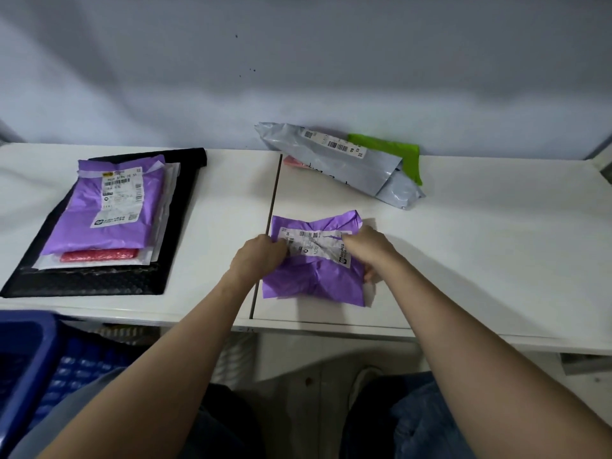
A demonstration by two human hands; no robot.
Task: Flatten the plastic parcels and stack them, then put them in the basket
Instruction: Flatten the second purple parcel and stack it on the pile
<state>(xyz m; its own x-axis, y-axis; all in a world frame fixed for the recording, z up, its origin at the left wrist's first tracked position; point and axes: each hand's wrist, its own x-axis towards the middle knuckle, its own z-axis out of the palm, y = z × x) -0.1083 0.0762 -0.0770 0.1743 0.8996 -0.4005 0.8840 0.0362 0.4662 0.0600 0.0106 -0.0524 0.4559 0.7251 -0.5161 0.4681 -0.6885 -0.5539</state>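
Both hands are pinching the crumpled purple plastic parcel that lies on the white table straight ahead of the person; the left hand grips its left edge beside the wrinkled white shipping label, and the right hand holds the label's right end with fingers curled round the far side of the bag. The step in hand looks like flattening; to do it well, I would judge the hands should pull gently apart to draw out the creases, then press flat from the middle outward so trapped air escapes at the edges, taking care not to tear the label, which is already creased.

To the left sits the stack of flattened parcels: a purple mailer on top, white and red ones under it, a black bubble mailer at the bottom; the smoothed parcel likely belongs there next. Near the wall a grey plastic parcel lies over a green one, with a pink one peeping out at its left; these seem not yet flattened. The blue plastic basket stands low at the left, below the table's edge.

The table is smooth and pale, with a dark seam running front to back just beside the left hand; behind it is a plain grey-white wall.
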